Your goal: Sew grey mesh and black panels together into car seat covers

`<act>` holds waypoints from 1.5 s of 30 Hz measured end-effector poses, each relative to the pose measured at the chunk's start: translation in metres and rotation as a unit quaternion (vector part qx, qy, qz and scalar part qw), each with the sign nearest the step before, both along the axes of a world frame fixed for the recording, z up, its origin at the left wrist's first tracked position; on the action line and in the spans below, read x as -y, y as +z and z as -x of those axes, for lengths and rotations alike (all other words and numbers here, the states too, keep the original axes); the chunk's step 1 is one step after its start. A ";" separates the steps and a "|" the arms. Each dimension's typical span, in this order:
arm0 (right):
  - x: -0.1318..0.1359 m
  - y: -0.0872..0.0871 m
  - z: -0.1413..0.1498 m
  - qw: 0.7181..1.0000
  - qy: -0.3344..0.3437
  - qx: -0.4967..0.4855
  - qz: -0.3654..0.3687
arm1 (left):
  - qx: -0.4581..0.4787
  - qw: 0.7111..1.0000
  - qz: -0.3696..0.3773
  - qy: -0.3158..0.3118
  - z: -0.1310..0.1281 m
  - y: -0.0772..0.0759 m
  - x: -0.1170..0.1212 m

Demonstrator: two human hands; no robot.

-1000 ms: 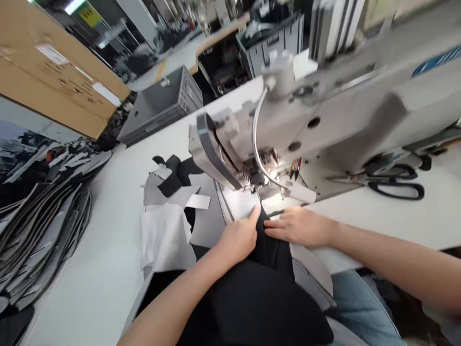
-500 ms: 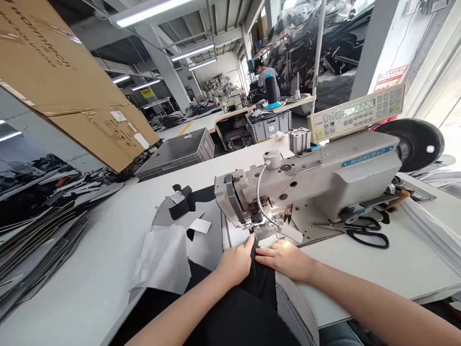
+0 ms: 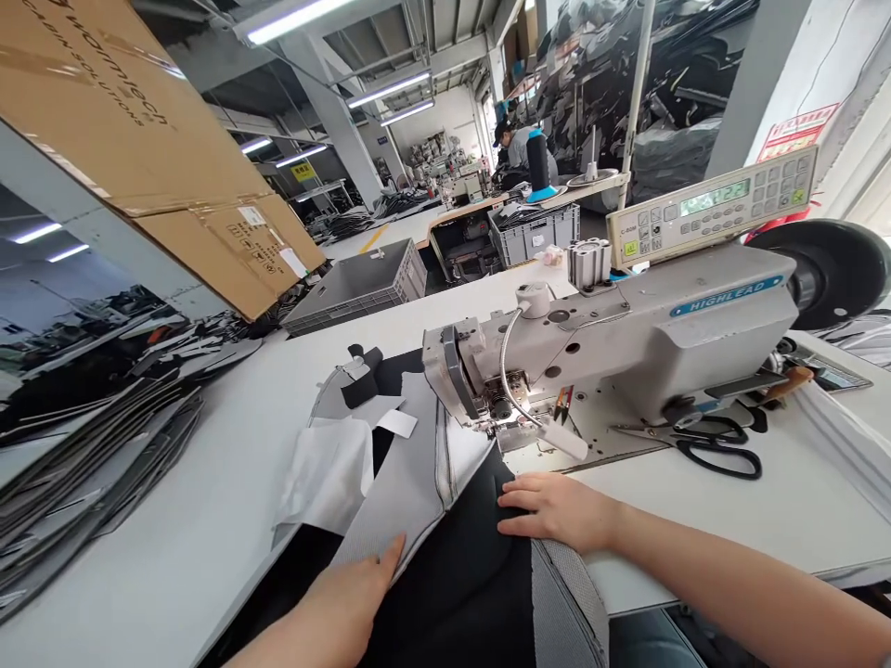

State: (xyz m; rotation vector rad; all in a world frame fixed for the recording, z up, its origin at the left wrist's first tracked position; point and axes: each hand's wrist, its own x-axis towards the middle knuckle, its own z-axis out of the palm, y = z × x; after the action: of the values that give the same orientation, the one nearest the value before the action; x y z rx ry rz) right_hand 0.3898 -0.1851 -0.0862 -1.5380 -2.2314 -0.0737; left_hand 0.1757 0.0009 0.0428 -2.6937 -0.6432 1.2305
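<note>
My left hand (image 3: 341, 598) is closed at the edge of a grey fabric panel (image 3: 400, 482), one finger stretched along its seam and the other fingers mostly hidden. Under my right hand (image 3: 557, 510) lies black fabric (image 3: 463, 557); the palm faces down and the fingers are slightly spread. Both fabrics run up to the needle area of a sewing machine (image 3: 577, 334), where the presser foot (image 3: 496, 429) meets the tip of the black piece. A layered grey mesh edge (image 3: 567, 594) shows below my right wrist.
Black-handled scissors (image 3: 716, 445) and small snips (image 3: 562, 404) lie on the machine's right side. Fabric scraps (image 3: 368, 380) and a whitish sheet (image 3: 327, 473) are to the left. A grey crate (image 3: 355, 288) and large carton (image 3: 209, 167) stand behind; a co-worker (image 3: 522, 148) bends far back.
My left hand has drawn back from the needle, down and left along the grey panel's edge. My right hand stays on the black fabric. More of the seam and black fabric is exposed.
</note>
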 end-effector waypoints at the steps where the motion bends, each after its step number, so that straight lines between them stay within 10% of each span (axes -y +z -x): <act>1: -0.001 -0.001 0.001 1.000 -0.003 -0.002 -0.003 | 0.010 1.000 -0.001 -0.015 -0.002 0.001 0.002; 8: 0.002 0.001 0.000 1.000 -0.013 0.011 0.004 | 0.052 0.992 -0.051 -0.103 -0.007 -0.028 -0.004; 12: 0.003 0.002 -0.003 1.000 -0.002 0.013 0.027 | -0.059 0.997 -0.033 -0.027 0.006 -0.014 -0.022; 15: 0.002 0.001 -0.004 1.000 0.003 0.012 0.026 | -0.010 0.995 0.033 -0.091 -0.009 -0.005 -0.014; 23: 0.003 -0.006 -0.003 1.000 -0.005 0.028 -0.012 | 0.141 0.965 -0.056 -0.214 -0.068 -0.060 0.000; 28: -0.001 -0.007 -0.001 0.998 -0.011 0.050 -0.019 | 0.135 0.959 -0.041 -0.247 -0.075 -0.057 -0.003; 45: -0.004 -0.010 -0.009 0.997 -0.072 -0.028 0.019 | 0.166 0.972 0.070 -0.151 -0.128 -0.063 -0.010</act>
State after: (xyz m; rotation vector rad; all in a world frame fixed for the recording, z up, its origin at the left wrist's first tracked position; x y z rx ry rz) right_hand 0.3984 -0.1815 -0.0960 -1.6985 -2.0882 -0.0314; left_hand 0.3036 0.0111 -0.0198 -3.0000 -0.1640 0.7870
